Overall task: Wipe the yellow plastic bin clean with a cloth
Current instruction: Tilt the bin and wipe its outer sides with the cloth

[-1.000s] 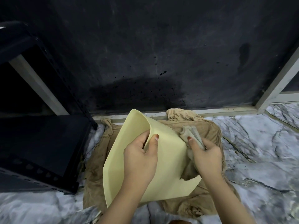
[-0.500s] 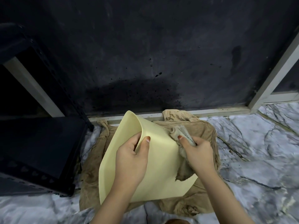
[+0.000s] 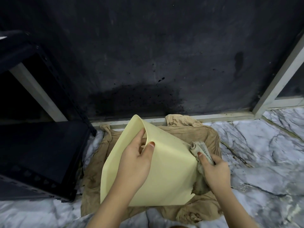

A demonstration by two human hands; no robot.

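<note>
A pale yellow plastic bin (image 3: 171,175) lies tilted on its side in the middle of the floor, its rim up and to the left. My left hand (image 3: 134,163) grips the rim, thumb on the outer wall and fingers inside. My right hand (image 3: 215,171) holds a bunched grey-brown cloth (image 3: 199,149) and presses it against the bin's right edge. The lower part of the cloth hangs behind the bin's right corner.
A large tan rag (image 3: 194,134) is spread on the marble floor (image 3: 256,155) under the bin. A black metal shelf unit (image 3: 37,155) stands close on the left. A dark stained wall (image 3: 148,63) with a pale sill rises just behind.
My right hand with the cloth has slid from the bin's upper face out to its right edge and slightly down. My left hand keeps its grip on the rim.
</note>
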